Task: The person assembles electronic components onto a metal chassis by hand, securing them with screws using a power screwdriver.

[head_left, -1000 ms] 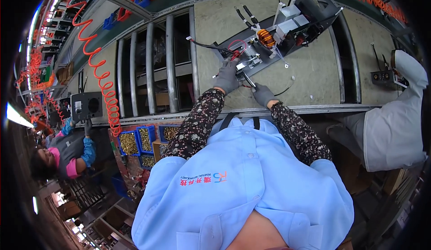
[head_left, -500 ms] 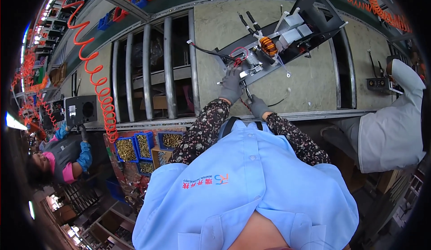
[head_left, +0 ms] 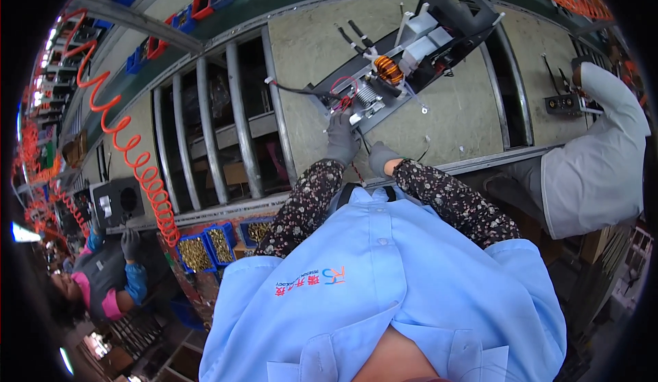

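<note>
A black metal chassis (head_left: 394, 101) lies slantwise on the bench board, its tall end panel at the far right. It carries a copper-wound ring coil (head_left: 388, 70), pale heat sinks (head_left: 419, 46) and thin red wires (head_left: 348, 92). My gloved left hand (head_left: 341, 140) is at its near left corner, fingers bent in beside a small white part; what they pinch is hidden. My right hand (head_left: 381, 158), in a grey glove, is closed just right of it, near the bench edge. A thin dark thing shows between the hands, too small to name. Below them hangs a red and black wire (head_left: 358, 172).
Metal rollers (head_left: 245, 121) run left of the board. Blue bins (head_left: 197, 253) of brass-coloured fasteners stand near left, by a hanging orange coiled hose (head_left: 123, 138). A person in grey (head_left: 593, 169) works at right beside another unit (head_left: 563, 104); another person (head_left: 103, 279) is at left.
The whole view has shifted and turned slightly, so the bench appears further left and higher. My hands stay at the chassis corner, and the tool-like metal piece by my right hand shows less.
</note>
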Demonstrator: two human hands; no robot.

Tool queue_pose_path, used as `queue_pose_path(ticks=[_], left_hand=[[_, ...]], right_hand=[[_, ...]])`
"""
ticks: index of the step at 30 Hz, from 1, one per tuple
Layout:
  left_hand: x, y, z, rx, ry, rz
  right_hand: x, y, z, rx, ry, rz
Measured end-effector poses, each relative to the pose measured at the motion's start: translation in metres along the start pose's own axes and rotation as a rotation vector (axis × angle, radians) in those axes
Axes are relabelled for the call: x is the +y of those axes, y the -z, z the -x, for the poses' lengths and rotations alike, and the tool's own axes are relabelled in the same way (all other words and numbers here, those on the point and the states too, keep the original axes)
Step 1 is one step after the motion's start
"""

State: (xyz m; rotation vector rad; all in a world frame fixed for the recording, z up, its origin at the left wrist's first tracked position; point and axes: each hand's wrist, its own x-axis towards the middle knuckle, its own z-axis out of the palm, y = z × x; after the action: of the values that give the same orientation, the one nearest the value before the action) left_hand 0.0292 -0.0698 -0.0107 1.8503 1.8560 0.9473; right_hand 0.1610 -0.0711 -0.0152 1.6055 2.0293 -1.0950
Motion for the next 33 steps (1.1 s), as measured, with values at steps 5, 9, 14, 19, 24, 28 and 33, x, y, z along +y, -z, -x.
queue_pose_path(ticks=[5,9,14,19,24,28,33], left_hand=[[0.000,0.008,0.003,-0.001,-0.007,0.005],[0.002,0.007,0.008,0.023,-0.030,0.010],[-0.001,0.007,-0.002,0.024,-0.053,0.016],[-0.006,-0.004,0.000,0.038,-0.049,-0.018],[0.005,0.012,0.002,-0.076,0.055,-0.057],[0.009,0.016,0.008,-0.073,0.048,-0.118],[0.000,0.008,0.013,-0.074,0.106,-0.143]], right_hand=[[0.015,-0.007,0.009,0.117,0.121,-0.135],[0.004,-0.011,0.013,0.096,0.040,-0.107],[-0.012,0.000,0.010,0.158,-0.116,-0.137],[0.021,-0.026,-0.021,0.185,0.060,-0.122],[0.032,-0.023,0.005,0.334,0.050,-0.364],[0.078,0.032,0.044,0.212,0.479,-0.064],[0.039,0.283,0.127,-0.179,0.268,-0.398]])
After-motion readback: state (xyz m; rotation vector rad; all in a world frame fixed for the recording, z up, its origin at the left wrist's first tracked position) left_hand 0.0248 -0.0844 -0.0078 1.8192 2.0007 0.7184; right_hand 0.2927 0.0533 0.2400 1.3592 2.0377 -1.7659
